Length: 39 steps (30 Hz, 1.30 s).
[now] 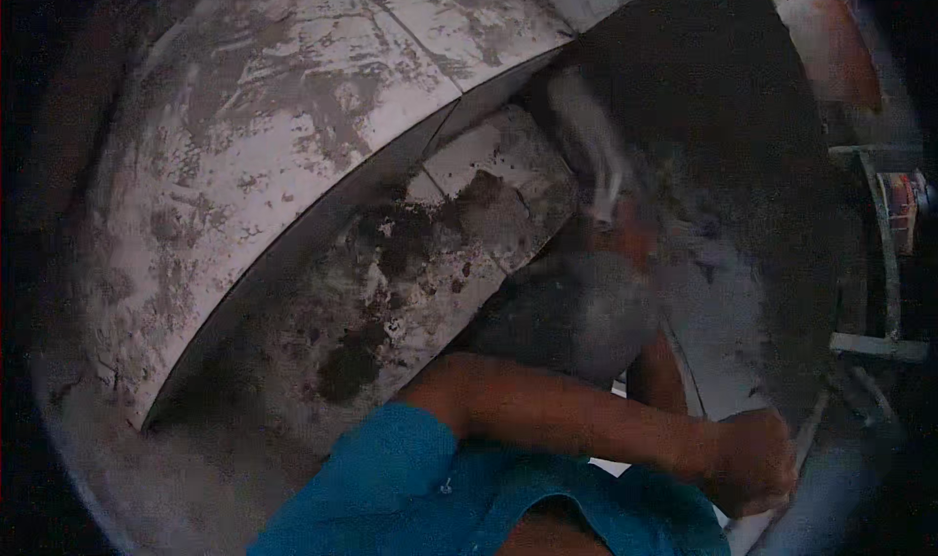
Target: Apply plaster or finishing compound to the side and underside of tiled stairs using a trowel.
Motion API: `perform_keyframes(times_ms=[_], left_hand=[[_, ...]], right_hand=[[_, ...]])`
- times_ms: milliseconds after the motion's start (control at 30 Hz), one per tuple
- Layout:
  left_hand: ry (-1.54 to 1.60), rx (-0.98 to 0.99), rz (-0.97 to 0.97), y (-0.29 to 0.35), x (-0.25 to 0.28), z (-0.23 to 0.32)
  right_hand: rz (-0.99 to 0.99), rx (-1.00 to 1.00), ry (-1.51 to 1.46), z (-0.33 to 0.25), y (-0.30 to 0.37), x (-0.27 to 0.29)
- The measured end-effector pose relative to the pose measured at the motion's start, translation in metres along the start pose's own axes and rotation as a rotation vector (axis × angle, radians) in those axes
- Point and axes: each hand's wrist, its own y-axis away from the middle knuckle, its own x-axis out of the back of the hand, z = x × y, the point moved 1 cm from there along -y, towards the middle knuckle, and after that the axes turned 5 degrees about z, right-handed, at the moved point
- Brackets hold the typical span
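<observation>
My left arm, in a blue sleeve (391, 458), crosses toward the lower right. At its end my left hand (754, 460) is closed in a fist; whatever lies inside the fingers is hidden. Beyond my bent knee in dark grey trousers (576, 312), what looks like my right hand (630, 234) is smeared by motion. A pale, elongated, blurred thing (586, 131) reaches up from beside it. Its kind cannot be made out, nor whether the fingers are around it.
A curved ledge of white, dirt-streaked tiles (293, 116) rises on the left. Below its edge lies a lower tiled step (469, 287) with dark mud and crumbs. A metal frame (889, 253) stands at the far right, under an orange-and-white thing (831, 43). The floor (713, 273) is grey.
</observation>
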Motion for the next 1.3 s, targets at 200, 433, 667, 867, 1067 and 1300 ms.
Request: perform_keyframes(times_ms=[200, 433, 667, 867, 1067, 1300], left_hand=[[0.008, 0.056, -0.087, 0.006, -0.005, -0.003], [0.004, -0.033, 0.051, 0.010, -0.015, -0.020], [-0.030, 0.047, -0.076, 0.007, -0.005, -0.013], [-0.003, 0.033, -0.023, 0.017, -0.020, -0.009], [0.044, 0.046, -0.173, 0.011, -0.017, -0.004], [0.591, -0.024, -0.236, 0.027, -0.059, -0.022]], right_hand=[[-0.425, 0.058, 0.344, 0.015, 0.030, -0.058], [-0.533, -0.069, 0.306, -0.016, -0.016, -0.036], [-0.172, -0.075, -0.060, -0.026, -0.040, 0.033], [-0.334, -0.083, -0.096, -0.006, 0.001, -0.019], [-0.527, -0.116, -0.016, -0.008, -0.007, -0.029], [-0.559, 0.008, 0.192, -0.015, -0.019, -0.021]])
